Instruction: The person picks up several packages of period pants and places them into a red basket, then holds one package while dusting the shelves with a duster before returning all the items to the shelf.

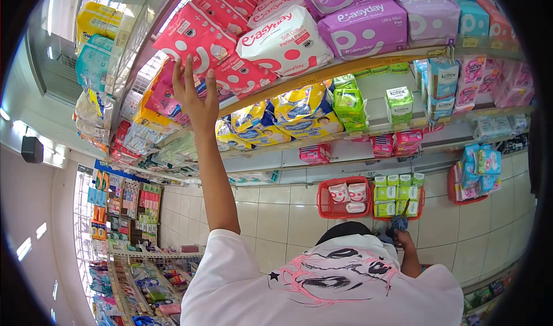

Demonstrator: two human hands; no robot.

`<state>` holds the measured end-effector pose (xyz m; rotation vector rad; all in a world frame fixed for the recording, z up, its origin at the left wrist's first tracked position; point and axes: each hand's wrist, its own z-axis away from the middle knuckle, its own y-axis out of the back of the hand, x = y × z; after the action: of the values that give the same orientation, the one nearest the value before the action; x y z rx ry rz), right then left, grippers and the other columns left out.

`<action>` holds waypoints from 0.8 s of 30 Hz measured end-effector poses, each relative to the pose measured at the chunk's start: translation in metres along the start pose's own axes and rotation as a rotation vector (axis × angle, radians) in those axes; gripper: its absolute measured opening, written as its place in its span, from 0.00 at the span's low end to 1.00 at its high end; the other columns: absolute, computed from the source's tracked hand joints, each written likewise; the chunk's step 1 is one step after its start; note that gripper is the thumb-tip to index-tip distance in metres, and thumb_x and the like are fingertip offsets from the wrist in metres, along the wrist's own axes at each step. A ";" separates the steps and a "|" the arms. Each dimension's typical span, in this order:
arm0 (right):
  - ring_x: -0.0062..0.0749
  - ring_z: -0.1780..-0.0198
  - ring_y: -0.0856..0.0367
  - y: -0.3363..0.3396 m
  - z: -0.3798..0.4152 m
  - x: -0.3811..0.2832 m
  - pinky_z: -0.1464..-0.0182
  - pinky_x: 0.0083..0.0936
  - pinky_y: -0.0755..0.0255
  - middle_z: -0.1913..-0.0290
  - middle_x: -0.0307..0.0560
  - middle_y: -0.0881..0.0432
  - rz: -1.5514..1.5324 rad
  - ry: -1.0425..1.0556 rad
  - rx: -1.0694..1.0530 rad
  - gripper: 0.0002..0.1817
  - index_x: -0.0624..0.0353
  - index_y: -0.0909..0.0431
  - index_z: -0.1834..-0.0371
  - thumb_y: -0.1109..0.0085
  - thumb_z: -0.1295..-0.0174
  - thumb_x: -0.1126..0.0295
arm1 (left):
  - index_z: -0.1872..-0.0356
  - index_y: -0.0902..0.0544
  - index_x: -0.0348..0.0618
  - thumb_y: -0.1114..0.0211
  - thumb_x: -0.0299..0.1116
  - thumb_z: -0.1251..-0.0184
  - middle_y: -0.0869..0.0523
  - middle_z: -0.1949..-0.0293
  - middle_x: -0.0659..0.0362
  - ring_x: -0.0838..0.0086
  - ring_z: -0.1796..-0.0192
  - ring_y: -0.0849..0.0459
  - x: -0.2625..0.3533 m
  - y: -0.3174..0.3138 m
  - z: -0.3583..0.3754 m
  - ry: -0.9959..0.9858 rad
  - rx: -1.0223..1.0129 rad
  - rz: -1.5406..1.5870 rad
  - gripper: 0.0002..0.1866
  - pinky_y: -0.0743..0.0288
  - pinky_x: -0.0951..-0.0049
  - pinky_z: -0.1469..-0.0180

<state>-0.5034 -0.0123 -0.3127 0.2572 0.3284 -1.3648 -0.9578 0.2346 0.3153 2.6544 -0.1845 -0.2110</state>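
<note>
Up at the top shelf, my left hand (pixel 199 98) is raised with its fingers spread, fingertips overlapping the front of a pink Easyday pack (pixel 196 38). More pink period-pants packs (pixel 246 74) lie just right of the fingers, beside a white Easyday Soft Cotton pack (pixel 283 45). Down low on the right, my right hand (pixel 403 238) is closed around a blue-grey duster (pixel 400 222), whose dark stick points upward. The duster overlaps a red basket (pixel 424 206) filled with green packs (pixel 385 193).
Another red basket (pixel 344 214) with white Easyday packs stands on the tiled floor (pixel 273 211). Purple pads (pixel 363 27) fill the top shelf; yellow-blue diaper packs (pixel 305 110) and a green Kotex pack (pixel 399 105) sit below. Lower left stands a goods rack (pixel 144 251).
</note>
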 end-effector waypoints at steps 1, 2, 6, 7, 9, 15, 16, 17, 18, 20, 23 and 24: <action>0.38 0.64 0.22 -0.001 0.006 -0.001 0.61 0.43 0.28 0.66 0.46 0.21 0.027 -0.014 0.007 0.20 0.56 0.26 0.56 0.44 0.40 0.52 | 0.34 0.32 0.52 0.35 0.41 0.38 0.37 0.33 0.47 0.55 0.34 0.35 -0.001 -0.004 0.002 -0.001 -0.003 0.001 0.31 0.41 0.56 0.36; 0.38 0.64 0.22 -0.001 0.007 0.001 0.61 0.43 0.28 0.66 0.46 0.21 0.027 -0.017 0.006 0.20 0.56 0.26 0.56 0.44 0.40 0.52 | 0.34 0.32 0.53 0.35 0.41 0.38 0.37 0.33 0.47 0.55 0.34 0.35 -0.002 -0.008 0.003 -0.002 -0.026 0.020 0.31 0.42 0.55 0.36; 0.50 0.56 0.19 -0.001 0.008 0.012 0.56 0.50 0.27 0.55 0.57 0.19 0.077 0.005 -0.012 0.28 0.61 0.29 0.43 0.43 0.40 0.52 | 0.34 0.32 0.54 0.35 0.42 0.39 0.36 0.33 0.48 0.54 0.34 0.36 -0.003 -0.013 0.003 -0.001 -0.046 0.018 0.31 0.46 0.53 0.34; 0.49 0.56 0.19 -0.001 0.007 0.014 0.55 0.50 0.27 0.54 0.57 0.19 0.069 0.007 -0.015 0.28 0.61 0.29 0.43 0.43 0.40 0.52 | 0.34 0.32 0.54 0.35 0.42 0.39 0.36 0.33 0.48 0.54 0.34 0.36 -0.003 -0.013 0.003 0.001 -0.045 0.018 0.31 0.46 0.53 0.34; 0.49 0.56 0.19 -0.002 0.006 0.016 0.55 0.50 0.28 0.55 0.57 0.19 0.088 0.001 -0.016 0.28 0.61 0.29 0.43 0.43 0.40 0.52 | 0.34 0.32 0.54 0.36 0.44 0.39 0.36 0.33 0.48 0.54 0.33 0.37 -0.003 -0.013 0.001 0.006 -0.069 0.024 0.31 0.49 0.52 0.34; 0.49 0.56 0.19 0.001 0.003 0.014 0.54 0.50 0.28 0.54 0.57 0.19 0.097 -0.026 -0.029 0.28 0.60 0.29 0.43 0.45 0.40 0.51 | 0.34 0.31 0.54 0.35 0.43 0.38 0.35 0.34 0.46 0.52 0.34 0.35 -0.006 -0.008 -0.003 -0.022 -0.103 -0.059 0.30 0.42 0.53 0.35; 0.49 0.57 0.19 -0.001 0.003 0.012 0.55 0.50 0.28 0.55 0.57 0.19 0.075 -0.003 -0.018 0.28 0.60 0.30 0.43 0.45 0.39 0.51 | 0.33 0.33 0.55 0.35 0.43 0.39 0.38 0.33 0.46 0.52 0.33 0.36 -0.007 -0.007 -0.001 -0.017 -0.128 -0.050 0.32 0.43 0.53 0.35; 0.49 0.57 0.19 -0.003 0.003 0.010 0.55 0.50 0.28 0.55 0.57 0.19 0.076 -0.002 -0.013 0.28 0.60 0.30 0.43 0.45 0.39 0.51 | 0.33 0.33 0.55 0.35 0.43 0.39 0.38 0.33 0.46 0.52 0.33 0.36 -0.007 -0.006 0.001 -0.014 -0.126 -0.046 0.32 0.43 0.53 0.35; 0.48 0.58 0.19 -0.006 0.003 0.009 0.56 0.49 0.28 0.56 0.56 0.19 0.074 0.010 -0.009 0.28 0.60 0.30 0.43 0.45 0.39 0.51 | 0.32 0.35 0.56 0.35 0.46 0.39 0.40 0.32 0.46 0.52 0.33 0.38 -0.006 -0.005 0.004 -0.030 -0.134 -0.046 0.34 0.47 0.52 0.34; 0.47 0.60 0.19 -0.016 0.010 0.010 0.57 0.47 0.27 0.57 0.55 0.20 0.064 0.020 0.005 0.28 0.61 0.30 0.43 0.45 0.39 0.51 | 0.29 0.39 0.55 0.36 0.49 0.40 0.44 0.30 0.45 0.50 0.31 0.43 -0.009 -0.001 0.007 -0.053 -0.173 -0.025 0.38 0.53 0.49 0.33; 0.42 0.66 0.19 -0.037 0.014 0.018 0.65 0.43 0.25 0.63 0.54 0.19 -0.010 0.053 0.089 0.25 0.61 0.27 0.48 0.45 0.39 0.52 | 0.30 0.37 0.53 0.35 0.45 0.40 0.45 0.30 0.45 0.51 0.31 0.44 -0.013 0.003 0.015 -0.032 -0.134 0.077 0.36 0.52 0.52 0.32; 0.41 0.68 0.20 -0.045 -0.007 0.038 0.67 0.42 0.25 0.64 0.51 0.19 -0.016 0.081 0.048 0.23 0.59 0.26 0.50 0.44 0.40 0.52 | 0.30 0.37 0.53 0.35 0.45 0.40 0.45 0.30 0.45 0.51 0.31 0.44 -0.015 0.005 0.019 -0.035 -0.114 0.098 0.36 0.52 0.52 0.32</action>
<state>-0.5419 -0.0525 -0.3329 0.3515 0.3659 -1.3813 -0.9761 0.2242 0.3023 2.5224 -0.3042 -0.2286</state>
